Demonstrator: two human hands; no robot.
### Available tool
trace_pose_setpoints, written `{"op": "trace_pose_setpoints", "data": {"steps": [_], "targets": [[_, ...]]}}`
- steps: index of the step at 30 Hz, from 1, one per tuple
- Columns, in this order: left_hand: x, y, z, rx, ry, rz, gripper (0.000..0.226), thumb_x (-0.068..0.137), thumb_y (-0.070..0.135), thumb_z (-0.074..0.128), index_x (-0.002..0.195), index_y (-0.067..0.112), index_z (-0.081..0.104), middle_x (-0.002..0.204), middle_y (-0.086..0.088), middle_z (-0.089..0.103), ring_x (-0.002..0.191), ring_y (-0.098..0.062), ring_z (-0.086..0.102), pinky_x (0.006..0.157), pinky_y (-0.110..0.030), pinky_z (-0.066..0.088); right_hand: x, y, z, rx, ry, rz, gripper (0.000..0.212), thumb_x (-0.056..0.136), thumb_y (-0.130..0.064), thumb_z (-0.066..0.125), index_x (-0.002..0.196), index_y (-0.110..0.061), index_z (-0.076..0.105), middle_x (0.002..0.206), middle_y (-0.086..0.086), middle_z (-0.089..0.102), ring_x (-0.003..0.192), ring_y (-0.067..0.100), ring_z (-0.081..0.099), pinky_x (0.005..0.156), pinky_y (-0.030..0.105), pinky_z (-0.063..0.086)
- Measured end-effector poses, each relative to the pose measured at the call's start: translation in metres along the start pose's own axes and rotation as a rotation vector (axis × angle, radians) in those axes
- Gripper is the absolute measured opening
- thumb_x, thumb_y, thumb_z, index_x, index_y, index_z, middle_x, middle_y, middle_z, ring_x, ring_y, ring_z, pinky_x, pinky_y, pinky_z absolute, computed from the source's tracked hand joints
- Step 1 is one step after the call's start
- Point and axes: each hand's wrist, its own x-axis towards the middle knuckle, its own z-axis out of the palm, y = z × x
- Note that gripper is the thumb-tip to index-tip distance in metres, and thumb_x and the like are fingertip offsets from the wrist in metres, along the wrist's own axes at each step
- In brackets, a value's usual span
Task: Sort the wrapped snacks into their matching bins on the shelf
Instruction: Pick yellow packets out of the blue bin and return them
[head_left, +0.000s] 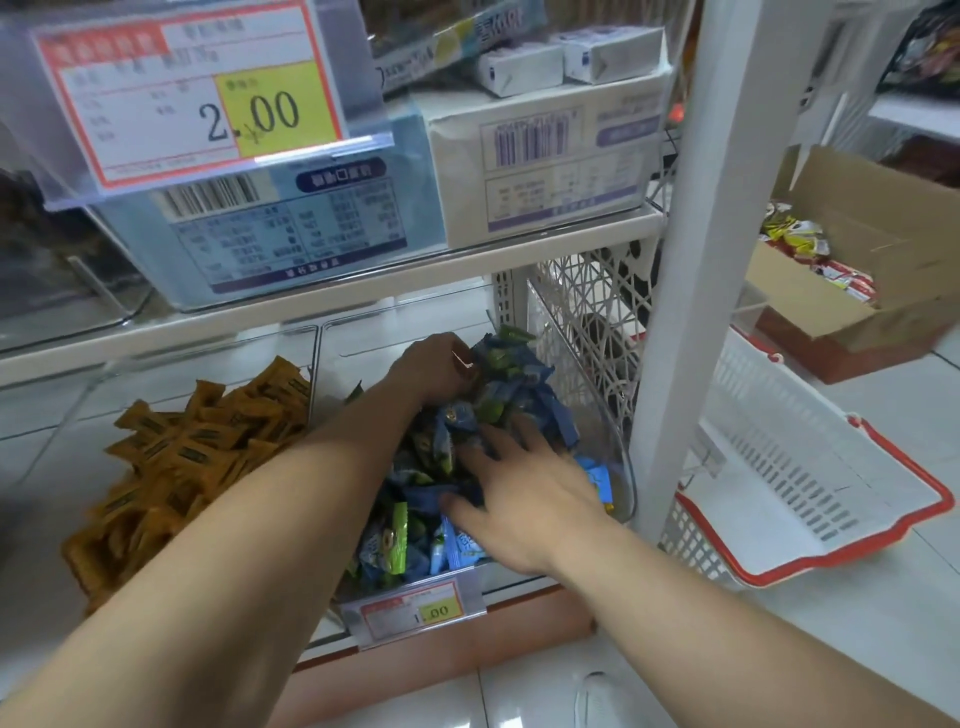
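From where I stand, the left hand's fingertips are buried among the blue and green snack packets, so its grip cannot be read. The print on the big price tag is smeared apart from the 2.00. The cardboard box runs off the right edge. The orange packets' labels are too small to read.

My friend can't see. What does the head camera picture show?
Two hands, left and right, dig in a clear bin of blue and green snacks. Orange snacks fill the next bin, and a white basket sits right.
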Motion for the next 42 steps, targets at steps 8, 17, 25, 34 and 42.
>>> {"op": "trace_pose_setpoints", "data": {"steps": [8, 17, 25, 34, 42], "targets": [[-0.046, 0.030, -0.040, -0.346, 0.223, 0.144, 0.025, 0.090, 0.038, 0.067, 0.110, 0.024, 0.068, 0.099, 0.006, 0.072, 0.060, -0.006, 0.068, 0.052, -0.013, 0.049, -0.004, 0.000, -0.009, 0.064, 0.165, -0.047, 0.058, 0.090, -0.058, 0.050, 0.137, -0.024, 0.049, 0.141, 0.002, 0.048, 0.136, 0.027, 0.036, 0.104, 0.040, 0.040], [-0.171, 0.050, -0.036, -0.782, 0.081, 0.295, 0.028, 0.080, 0.002, 0.078, 0.104, 0.013, 0.070, 0.092, 0.002, 0.075, 0.086, -0.011, 0.069, 0.072, -0.021, 0.053, -0.044, 0.001, -0.040, 1.161, 0.315, 0.254, 0.012, 0.089, -0.051, 0.060, 0.096, -0.042, 0.059, 0.092, -0.006, 0.070, 0.077, 0.018, 0.072, 0.069, 0.044, 0.060], [-0.181, 0.076, -0.007, -0.426, 0.121, 0.412, 0.022, 0.090, 0.026, 0.066, 0.112, 0.024, 0.068, 0.106, 0.017, 0.068, 0.097, 0.006, 0.060, 0.085, -0.019, 0.047, -0.101, 0.044, -0.050, 0.814, 0.491, 0.243, 0.014, 0.084, -0.038, 0.063, 0.097, -0.043, 0.061, 0.082, -0.013, 0.071, 0.067, 0.010, 0.070, 0.060, 0.039, 0.058], [-0.121, 0.053, 0.008, 0.341, -0.077, 0.559, 0.051, 0.091, 0.059, 0.053, 0.131, 0.028, 0.059, 0.139, 0.003, 0.052, 0.126, -0.022, 0.047, 0.100, -0.040, 0.042, -0.127, 0.067, -0.039, 0.565, 0.493, 0.210, 0.014, 0.089, -0.027, 0.068, 0.100, -0.034, 0.063, 0.083, -0.018, 0.068, 0.068, -0.002, 0.063, 0.060, 0.013, 0.046], [-0.100, 0.024, -0.032, 0.514, 0.064, 0.279, 0.032, 0.091, 0.048, 0.058, 0.116, 0.031, 0.067, 0.116, -0.003, 0.062, 0.108, -0.029, 0.058, 0.086, -0.041, 0.049, -0.117, 0.062, -0.037, 0.525, 0.433, 0.196, 0.013, 0.086, -0.032, 0.069, 0.097, -0.036, 0.062, 0.065, -0.010, 0.065, 0.060, 0.007, 0.059, 0.061, 0.029, 0.048]]}}
